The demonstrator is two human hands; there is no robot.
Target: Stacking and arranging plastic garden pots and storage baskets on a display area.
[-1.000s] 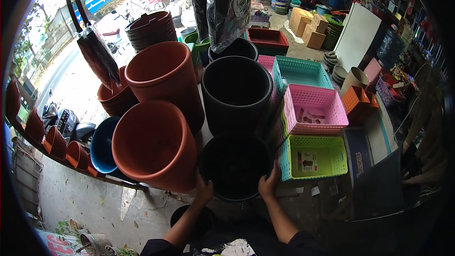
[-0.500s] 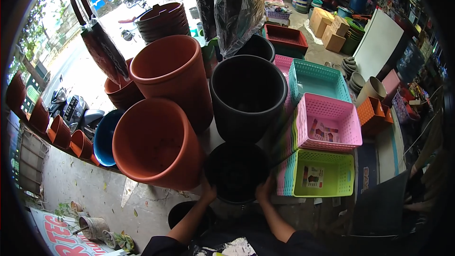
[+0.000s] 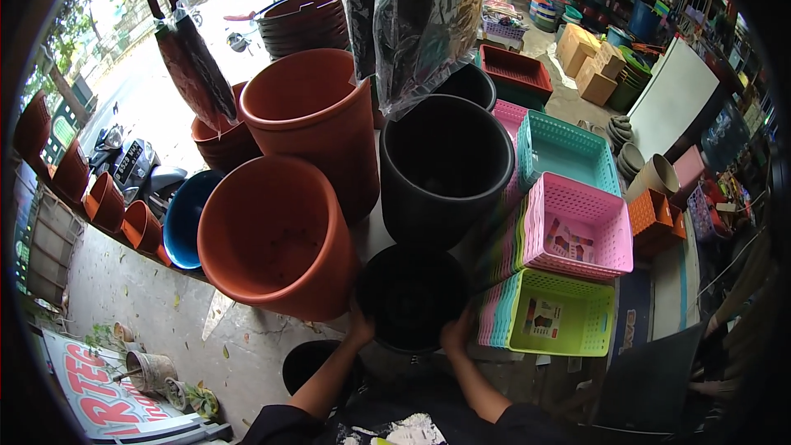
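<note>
Head view. Both hands grip one small black pot (image 3: 409, 297), which sits low in the centre of the picture, directly in front of the person. The left hand (image 3: 360, 328) holds the near left part of the rim, with its fingers clenched on the pot wall. The right hand (image 3: 455, 335) holds the near right part of the rim in the same way. Both forearms enter from the lower edge of the picture.

The small black pot stands upright with its mouth facing up. It touches a large terracotta pot (image 3: 276, 235) on its left. A large black pot (image 3: 445, 166) stands just behind it. A second tall terracotta pot (image 3: 317, 119) stands behind the first one, beside the large black pot.

To the right of the small black pot is a stack of baskets with a green basket (image 3: 563, 317) at the near end. A pink basket (image 3: 577, 229) lies behind the green one, and a teal basket (image 3: 565, 151) lies behind the pink one. A blue bowl (image 3: 183, 221) lies to the left of the large terracotta pot. A clear plastic bag (image 3: 428, 21) of dark goods hangs above the large black pot. A further black container (image 3: 309, 365) stands on the floor below the left forearm.
</note>
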